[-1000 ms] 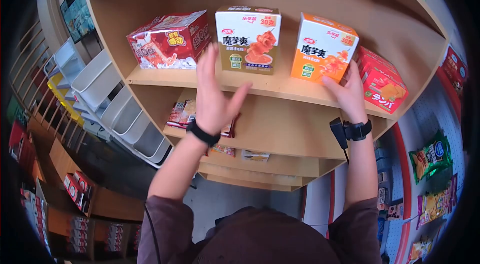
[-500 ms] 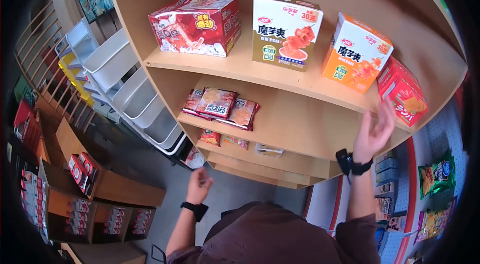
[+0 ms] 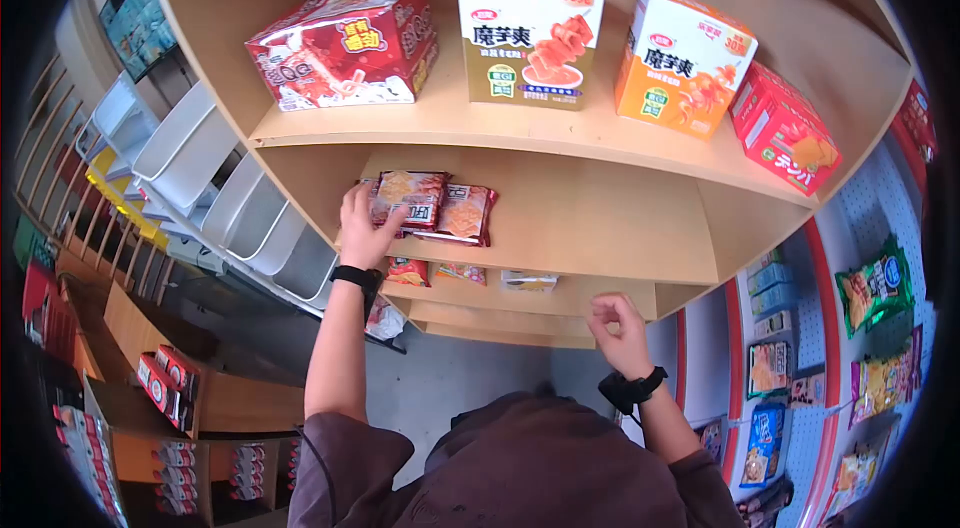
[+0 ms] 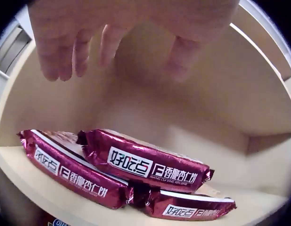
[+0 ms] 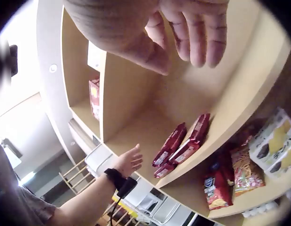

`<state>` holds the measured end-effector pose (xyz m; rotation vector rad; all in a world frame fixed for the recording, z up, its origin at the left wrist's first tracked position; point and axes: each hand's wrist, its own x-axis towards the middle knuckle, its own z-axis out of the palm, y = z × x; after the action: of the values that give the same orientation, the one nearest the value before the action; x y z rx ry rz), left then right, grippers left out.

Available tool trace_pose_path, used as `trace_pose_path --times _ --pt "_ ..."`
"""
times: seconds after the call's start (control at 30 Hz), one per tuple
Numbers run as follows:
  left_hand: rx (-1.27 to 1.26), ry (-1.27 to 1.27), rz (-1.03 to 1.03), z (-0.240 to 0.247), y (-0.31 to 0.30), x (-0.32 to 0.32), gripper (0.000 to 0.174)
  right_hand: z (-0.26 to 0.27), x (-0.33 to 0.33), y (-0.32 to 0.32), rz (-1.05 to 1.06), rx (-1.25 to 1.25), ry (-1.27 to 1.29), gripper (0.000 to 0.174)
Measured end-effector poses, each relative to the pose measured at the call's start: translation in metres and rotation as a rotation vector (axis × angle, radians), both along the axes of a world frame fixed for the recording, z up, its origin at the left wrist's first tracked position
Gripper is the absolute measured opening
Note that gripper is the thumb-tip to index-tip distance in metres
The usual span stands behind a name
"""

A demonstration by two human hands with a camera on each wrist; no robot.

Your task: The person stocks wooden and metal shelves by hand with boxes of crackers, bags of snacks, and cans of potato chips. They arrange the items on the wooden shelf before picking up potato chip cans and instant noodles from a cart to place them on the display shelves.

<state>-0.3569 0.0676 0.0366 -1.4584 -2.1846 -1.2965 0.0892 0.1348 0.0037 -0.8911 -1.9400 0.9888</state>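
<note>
Three dark red cracker packets lie on the second shelf; the top one (image 3: 412, 198) (image 4: 145, 162) overlaps the other two. My left hand (image 3: 366, 228) (image 4: 131, 28) is at their left end in the head view; in the left wrist view it hangs above them, fingers spread and holding nothing. In the head view my right hand (image 3: 620, 333) is low in front of the shelves, fingers loosely bent; in the right wrist view the right hand (image 5: 169, 33) holds nothing. On the upper shelf stand a red box (image 3: 345, 48), a white-and-gold box (image 3: 530, 38), an orange-and-white box (image 3: 682, 63) and a tilted red box (image 3: 785, 128).
Smaller snack packets (image 3: 408, 272) sit on the shelf below, beside a pale box (image 3: 529, 281). White bins (image 3: 185, 148) stand at the left. Bagged snacks (image 3: 875, 288) hang on a rack at the right, and bottles (image 3: 175, 478) fill low shelves at the lower left.
The left hand has gone up to the packets on the second shelf. The right hand has come away from the upper-shelf boxes and dropped lower. The view has shifted.
</note>
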Motion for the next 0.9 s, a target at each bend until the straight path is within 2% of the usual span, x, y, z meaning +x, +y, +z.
trace_pose_path --times 0.1,0.13,0.17,0.2,0.23,0.27,0.3,0.33,0.4,0.43,0.47,0.57,0.63,0.67,0.7,0.73,0.77,0.83,0.9 --pt "0.100 0.154 -0.097 0.007 0.003 0.052 0.056 -0.061 0.052 -0.011 -0.103 -0.294 -0.299 0.020" --pt "0.148 0.196 -0.164 0.015 -0.003 0.076 0.046 -0.097 0.077 -0.018 -0.134 -0.308 -0.344 0.020" --pt "0.120 0.052 -0.216 0.006 -0.011 0.096 0.041 -0.139 0.107 -0.030 -0.163 -0.320 -0.389 0.020" --pt "0.123 -0.020 -0.286 -0.009 -0.020 0.117 0.038 -0.177 0.141 -0.049 -0.232 -0.345 -0.556 0.022" --pt "-0.026 -0.125 -0.368 -0.030 -0.029 0.132 0.037 -0.224 0.183 -0.073 -0.296 -0.364 -0.725 0.027" --pt "-0.094 -0.004 -0.476 -0.051 -0.039 0.143 0.037 -0.310 0.247 -0.093 -0.040 -0.377 -1.326 0.037" --pt "-0.208 -0.063 -0.570 -0.070 -0.054 0.149 0.038 -0.332 0.291 -0.134 0.327 -0.345 -1.669 0.038" --pt "-0.319 -0.118 -0.667 -0.085 -0.070 0.154 0.039 -0.333 0.321 -0.169 0.413 -0.516 -1.737 0.038" --pt "-0.455 -0.112 -0.666 -0.107 -0.102 0.152 0.036 -0.313 0.358 -0.230 0.272 -0.945 -1.716 0.039" --pt "-0.450 -0.185 -0.673 -0.120 -0.117 0.146 0.035 -0.305 0.367 -0.253 0.195 -1.056 -1.683 0.039" --pt "-0.489 -0.256 -0.659 -0.122 -0.130 0.143 0.033 -0.297 0.371 -0.275 0.134 -1.121 -1.653 0.039" --pt "-0.592 -0.257 -0.652 -0.131 -0.153 0.130 0.032 -0.300 0.372 -0.323 0.021 -1.203 -1.557 0.040" --pt "-0.651 -0.233 -0.654 -0.137 -0.153 0.128 0.031 -0.311 0.357 -0.331 -0.019 -1.191 -1.513 0.041" --pt "-0.643 -0.279 -0.697 -0.132 -0.148 0.134 0.030 -0.322 0.345 -0.324 -0.023 -1.138 -1.498 0.041" --pt "-0.628 -0.219 -0.733 -0.134 -0.141 0.138 0.031 -0.332 0.331 -0.310 -0.034 -1.079 -1.488 0.041" --pt "-0.617 -0.195 -0.788 -0.133 -0.131 0.145 0.030 -0.332 0.312 -0.288 -0.125 -1.024 -1.438 0.042" --pt "-0.606 -0.175 -0.831 -0.130 -0.123 0.153 0.030 -0.310 0.279 -0.265 -0.510 -0.971 -1.145 0.039" --pt "-0.610 -0.175 -0.934 -0.118 -0.103 0.171 0.030 -0.257 0.229 -0.231 -0.649 -0.841 -0.585 0.035" --pt "-0.590 -0.153 -1.010 -0.106 -0.089 0.192 0.030 -0.225 0.192 -0.212 -0.617 -0.654 -0.537 0.037"
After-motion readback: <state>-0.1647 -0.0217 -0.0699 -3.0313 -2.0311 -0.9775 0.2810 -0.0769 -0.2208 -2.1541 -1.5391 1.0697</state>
